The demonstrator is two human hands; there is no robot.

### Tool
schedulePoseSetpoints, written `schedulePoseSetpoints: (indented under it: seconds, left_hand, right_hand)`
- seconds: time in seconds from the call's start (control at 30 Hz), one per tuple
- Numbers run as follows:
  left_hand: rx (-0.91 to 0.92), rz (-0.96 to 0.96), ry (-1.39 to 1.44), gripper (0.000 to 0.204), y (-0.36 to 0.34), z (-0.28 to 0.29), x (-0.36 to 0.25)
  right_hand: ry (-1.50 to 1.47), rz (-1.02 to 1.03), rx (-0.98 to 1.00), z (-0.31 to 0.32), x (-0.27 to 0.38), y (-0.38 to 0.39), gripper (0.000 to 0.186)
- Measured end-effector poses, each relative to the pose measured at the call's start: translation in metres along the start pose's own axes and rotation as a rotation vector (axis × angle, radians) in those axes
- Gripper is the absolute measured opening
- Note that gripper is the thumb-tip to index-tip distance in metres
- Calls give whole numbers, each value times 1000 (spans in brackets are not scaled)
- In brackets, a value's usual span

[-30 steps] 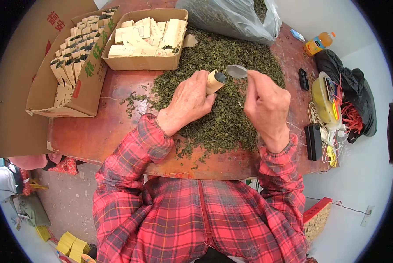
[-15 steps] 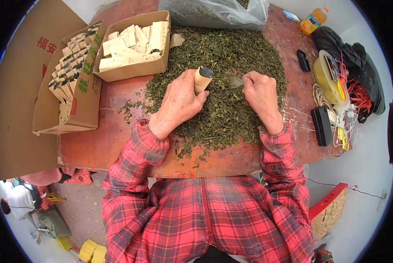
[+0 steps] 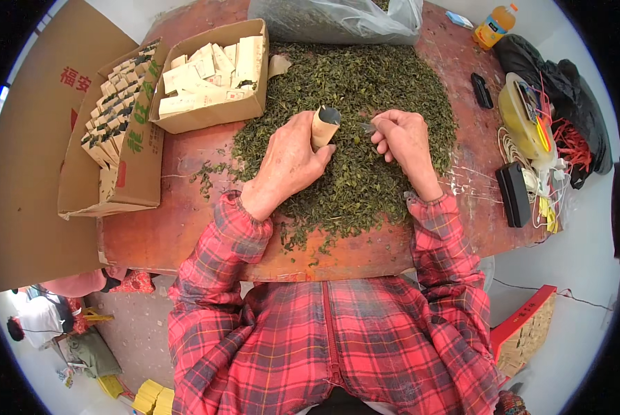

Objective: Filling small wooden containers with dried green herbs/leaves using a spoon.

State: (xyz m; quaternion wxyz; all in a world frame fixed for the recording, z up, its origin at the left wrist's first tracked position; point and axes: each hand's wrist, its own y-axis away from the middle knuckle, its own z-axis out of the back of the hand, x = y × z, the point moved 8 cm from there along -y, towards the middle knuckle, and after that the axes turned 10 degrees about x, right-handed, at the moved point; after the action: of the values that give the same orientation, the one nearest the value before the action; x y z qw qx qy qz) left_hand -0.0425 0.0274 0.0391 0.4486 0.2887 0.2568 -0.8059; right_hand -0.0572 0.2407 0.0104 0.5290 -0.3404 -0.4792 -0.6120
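Observation:
My left hand [image 3: 287, 162] is closed round a tan paper packet [image 3: 324, 133], held upright with its open mouth and dark inside showing. To its right, my right hand [image 3: 402, 142] pinches a small see-through scoop [image 3: 367, 127] between thumb and fingers. The scoop's tip points toward the packet, with a gap between them; whether anything lies in it is too small to tell. Beneath both hands spreads a wide heap of dark green dried leaves [image 3: 344, 187], like tea.
At the left stand a carton [image 3: 142, 190] of upright filled packets and a shallower box [image 3: 213, 117] of flat packets. A clear plastic bag [image 3: 337, 28] of leaves lies behind the heap. To the right are a black case [image 3: 512, 195], a yellow tub [image 3: 524, 124] and an orange drink bottle [image 3: 495, 28].
My right hand has shifted slightly left and turned, so its fingers show more and the scoop sits nearer the packet. My left hand keeps its hold on the packet.

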Motion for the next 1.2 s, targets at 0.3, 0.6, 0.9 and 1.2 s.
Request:
schedulePoseSetpoints:
  seconds: [0.3, 0.6, 0.9, 1.2]
  left_hand:
    - [-41, -37, 56, 39, 3, -3, 3]
    - [-70, -61, 62, 39, 4, -2, 3]
    - [-88, -74, 113, 40, 7, -1, 6]
    - [-23, -13, 96, 47, 7, -1, 5]
  right_hand:
    - [-47, -8, 17, -1, 1, 1, 22]
    - [-165, -50, 49, -4, -3, -2, 20]
    - [-232, -42, 44, 0, -7, -3, 19]
    - [-229, -14, 36, 8, 1, -2, 19]
